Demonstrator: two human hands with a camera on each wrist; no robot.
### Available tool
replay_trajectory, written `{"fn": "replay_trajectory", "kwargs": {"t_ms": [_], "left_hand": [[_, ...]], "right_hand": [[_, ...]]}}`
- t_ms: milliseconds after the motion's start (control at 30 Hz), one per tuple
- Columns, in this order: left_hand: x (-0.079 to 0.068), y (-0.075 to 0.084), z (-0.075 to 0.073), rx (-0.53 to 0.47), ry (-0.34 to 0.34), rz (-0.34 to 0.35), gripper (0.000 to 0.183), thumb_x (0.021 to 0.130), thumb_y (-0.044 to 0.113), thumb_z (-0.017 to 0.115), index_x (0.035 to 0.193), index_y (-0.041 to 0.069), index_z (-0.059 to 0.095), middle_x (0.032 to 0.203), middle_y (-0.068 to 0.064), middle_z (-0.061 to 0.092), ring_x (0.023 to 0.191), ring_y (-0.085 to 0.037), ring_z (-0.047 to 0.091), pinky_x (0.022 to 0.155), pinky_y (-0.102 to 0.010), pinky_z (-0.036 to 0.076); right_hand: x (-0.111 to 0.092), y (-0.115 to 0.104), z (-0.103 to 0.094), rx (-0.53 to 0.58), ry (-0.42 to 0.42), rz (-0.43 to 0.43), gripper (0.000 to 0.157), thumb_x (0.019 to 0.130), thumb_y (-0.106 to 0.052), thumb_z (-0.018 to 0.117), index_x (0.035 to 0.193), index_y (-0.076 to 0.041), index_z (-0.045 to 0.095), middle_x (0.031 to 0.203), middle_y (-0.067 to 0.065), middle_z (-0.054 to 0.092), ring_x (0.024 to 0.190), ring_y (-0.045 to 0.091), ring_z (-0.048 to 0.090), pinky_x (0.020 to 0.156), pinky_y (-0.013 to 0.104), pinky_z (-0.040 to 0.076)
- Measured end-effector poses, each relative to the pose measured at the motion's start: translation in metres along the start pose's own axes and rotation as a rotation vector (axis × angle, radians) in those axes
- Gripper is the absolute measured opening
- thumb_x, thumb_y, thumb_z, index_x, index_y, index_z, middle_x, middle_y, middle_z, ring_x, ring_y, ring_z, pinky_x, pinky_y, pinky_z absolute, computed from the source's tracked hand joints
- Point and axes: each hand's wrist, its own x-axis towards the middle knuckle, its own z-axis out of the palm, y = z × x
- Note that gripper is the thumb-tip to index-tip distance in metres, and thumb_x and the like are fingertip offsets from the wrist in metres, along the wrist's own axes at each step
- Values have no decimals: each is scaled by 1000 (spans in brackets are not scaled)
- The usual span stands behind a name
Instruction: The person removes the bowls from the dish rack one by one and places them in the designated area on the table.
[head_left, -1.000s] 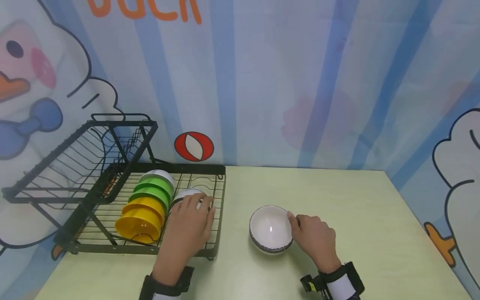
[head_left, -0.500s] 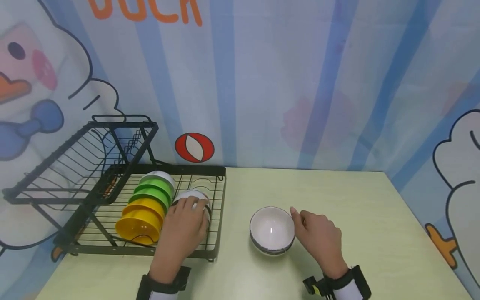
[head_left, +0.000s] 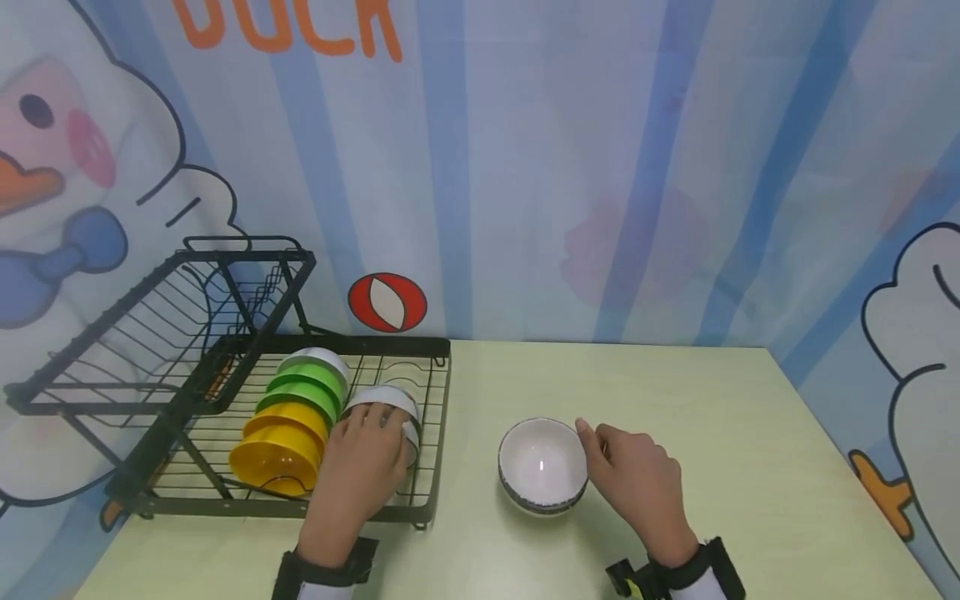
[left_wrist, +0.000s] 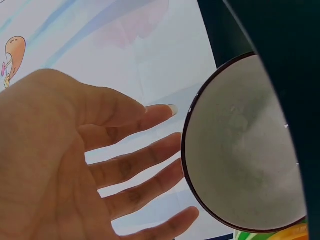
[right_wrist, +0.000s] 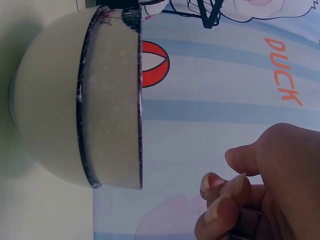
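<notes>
In the head view my left hand (head_left: 360, 467) is over a white bowl (head_left: 384, 398) tipped on its side in the black dish rack (head_left: 429, 467). The left wrist view shows this bowl's white inside (left_wrist: 245, 150) and dark rim. There the fingers of my left hand (left_wrist: 90, 165) are spread and nearly straight, tips at or behind the rim, without a grip. Two nested white bowls (head_left: 542, 467) with dark rims stand upright on the table. Beside them, on their right, is my right hand (head_left: 637, 492); in the right wrist view its fingers curl loosely, apart from the bowls (right_wrist: 55, 100), holding nothing.
A leaning row of yellow bowls (head_left: 273, 462), green bowls (head_left: 303, 392) and a white bowl (head_left: 318, 357) fills the rack left of my left hand. The rack's raised upper tier (head_left: 150, 333) stands at the far left. A printed curtain (head_left: 525, 167) hangs behind the table.
My left hand has drawn slightly left, uncovering more of the white bowl in the rack. My right hand has shifted a little away from the nested bowls' rim. These bowls stayed put.
</notes>
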Motion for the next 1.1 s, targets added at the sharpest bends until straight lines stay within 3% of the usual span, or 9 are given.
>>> {"fn": "replay_trajectory", "kwargs": {"t_ms": [333,800,1100], "left_hand": [[-1,-8,4,-30,-16,-16,33,84,18,61,111,0,63,112,-20,59,103,-38,50,82,-51,52],[0,-6,4,-8,-81,-25,39,80,21,70,116,6,62,119,-16,58,107,-39,46,79,-58,50],[-1,-4,9,-1,-100,-18,43,77,21,74,116,9,62,122,-15,56,107,-40,45,77,-60,50]], "right_hand": [[-1,-2,-3,2,-7,-8,58,93,-61,32,59,-17,50,46,-3,44,41,14,39,35,26,27],[-5,-4,-7,0,-21,3,56,94,-59,35,60,-17,51,45,-3,42,41,14,38,35,25,25],[-7,-8,-7,33,24,-59,58,92,-63,31,59,-19,51,43,-4,38,38,13,35,34,24,21]]}}
